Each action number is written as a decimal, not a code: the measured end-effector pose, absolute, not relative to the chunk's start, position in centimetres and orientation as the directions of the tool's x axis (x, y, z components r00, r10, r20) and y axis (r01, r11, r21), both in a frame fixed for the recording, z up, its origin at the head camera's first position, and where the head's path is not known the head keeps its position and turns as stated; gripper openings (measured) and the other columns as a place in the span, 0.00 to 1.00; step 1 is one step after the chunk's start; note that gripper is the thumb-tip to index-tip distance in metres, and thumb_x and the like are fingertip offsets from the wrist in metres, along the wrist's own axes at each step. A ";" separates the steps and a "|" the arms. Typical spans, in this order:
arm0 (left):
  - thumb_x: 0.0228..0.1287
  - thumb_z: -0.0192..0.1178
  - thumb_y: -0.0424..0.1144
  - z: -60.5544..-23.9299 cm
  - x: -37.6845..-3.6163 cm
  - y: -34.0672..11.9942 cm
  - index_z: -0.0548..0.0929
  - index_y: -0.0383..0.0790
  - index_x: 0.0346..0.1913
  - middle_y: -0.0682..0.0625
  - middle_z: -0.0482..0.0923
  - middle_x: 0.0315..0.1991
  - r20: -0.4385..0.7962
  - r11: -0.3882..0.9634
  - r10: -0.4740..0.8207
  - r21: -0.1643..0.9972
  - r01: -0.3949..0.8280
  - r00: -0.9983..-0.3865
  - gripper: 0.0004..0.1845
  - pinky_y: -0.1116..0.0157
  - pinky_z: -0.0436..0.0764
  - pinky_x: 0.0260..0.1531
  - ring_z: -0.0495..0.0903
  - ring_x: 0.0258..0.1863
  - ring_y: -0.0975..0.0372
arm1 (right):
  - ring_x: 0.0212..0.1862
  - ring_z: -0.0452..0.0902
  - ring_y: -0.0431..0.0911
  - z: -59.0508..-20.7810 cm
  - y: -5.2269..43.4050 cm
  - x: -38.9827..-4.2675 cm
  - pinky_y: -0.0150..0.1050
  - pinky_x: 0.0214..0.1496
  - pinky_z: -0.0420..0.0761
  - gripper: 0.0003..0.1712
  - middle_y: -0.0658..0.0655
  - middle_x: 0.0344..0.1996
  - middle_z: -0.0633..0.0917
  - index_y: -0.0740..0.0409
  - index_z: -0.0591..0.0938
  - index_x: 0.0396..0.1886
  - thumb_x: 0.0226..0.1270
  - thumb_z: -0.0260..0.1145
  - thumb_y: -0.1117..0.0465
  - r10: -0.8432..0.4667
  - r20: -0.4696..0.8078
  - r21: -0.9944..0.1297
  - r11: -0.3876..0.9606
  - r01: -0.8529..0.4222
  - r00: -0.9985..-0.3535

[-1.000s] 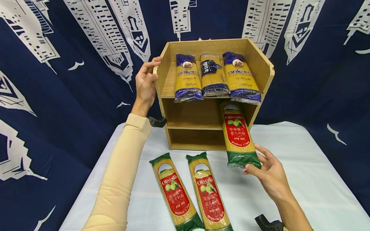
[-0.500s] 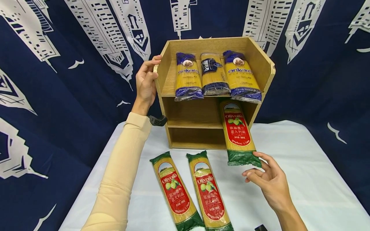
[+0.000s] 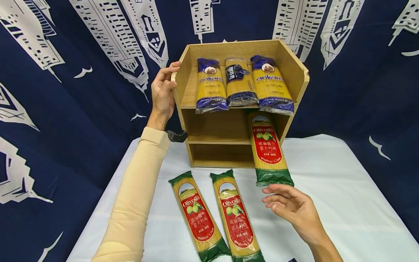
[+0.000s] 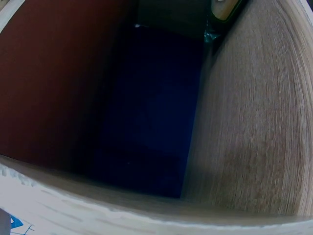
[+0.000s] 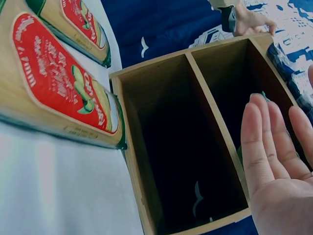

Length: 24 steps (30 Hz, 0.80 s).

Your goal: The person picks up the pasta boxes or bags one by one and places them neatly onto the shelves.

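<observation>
My left hand [image 3: 163, 95] grips the upper left side panel of a wooden shelf [image 3: 182, 82], with the thumb on its front edge. A spaghetti pack [image 3: 268, 147] with a red label and green ends leans in the middle compartment at the right, its lower end sticking out past the shelf front. Just below that green end is my right hand [image 3: 294, 213], fingers loosely extended and holding nothing. In the right wrist view, the fingers [image 5: 274, 142] of this hand look straight. Two more such spaghetti packs [image 3: 198, 216] lie side by side on the table; the right one [image 3: 236, 218] is slightly nearer the shelf's middle.
Three yellow and blue pasta packs, a left one [image 3: 211, 85], a middle one [image 3: 240, 82] and a right one [image 3: 272, 83], rest on the top shelf, ends overhanging its front edge. A white cloth [image 3: 340, 189] covers the table. Behind hangs a dark blue printed curtain [image 3: 343, 94].
My right hand has let go of the spaghetti pack's green end and moved down and left, just below it. The left hand keeps its hold on the shelf.
</observation>
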<state>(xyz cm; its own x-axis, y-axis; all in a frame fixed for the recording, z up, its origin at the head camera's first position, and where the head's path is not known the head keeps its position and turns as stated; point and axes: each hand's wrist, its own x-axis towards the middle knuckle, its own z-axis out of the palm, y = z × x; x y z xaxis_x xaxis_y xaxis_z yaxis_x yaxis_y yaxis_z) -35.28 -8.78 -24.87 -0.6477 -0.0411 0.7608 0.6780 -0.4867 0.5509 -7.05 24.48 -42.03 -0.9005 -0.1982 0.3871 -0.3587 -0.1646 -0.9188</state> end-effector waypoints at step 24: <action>0.51 0.53 0.30 -25.0 -35.5 -9.0 0.85 0.40 0.43 0.40 0.79 0.58 0.761 -0.489 -0.032 0.554 0.674 -0.648 0.16 0.60 0.68 0.67 0.71 0.67 0.51 | 0.51 0.85 0.54 -40.6 24.1 -10.6 0.42 0.51 0.85 0.31 0.66 0.52 0.84 0.74 0.69 0.68 0.65 0.61 0.81 -0.182 0.350 -0.936 -0.096 -0.338 -0.919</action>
<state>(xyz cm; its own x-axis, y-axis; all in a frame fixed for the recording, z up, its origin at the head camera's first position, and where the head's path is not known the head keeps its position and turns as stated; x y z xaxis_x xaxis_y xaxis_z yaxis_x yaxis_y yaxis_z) -35.52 -8.95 -25.01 -0.6481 -0.0315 0.7609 0.6741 -0.4887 0.5539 -10.55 24.08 -40.59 -0.9189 -0.1817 0.3501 -0.3377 -0.0960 -0.9363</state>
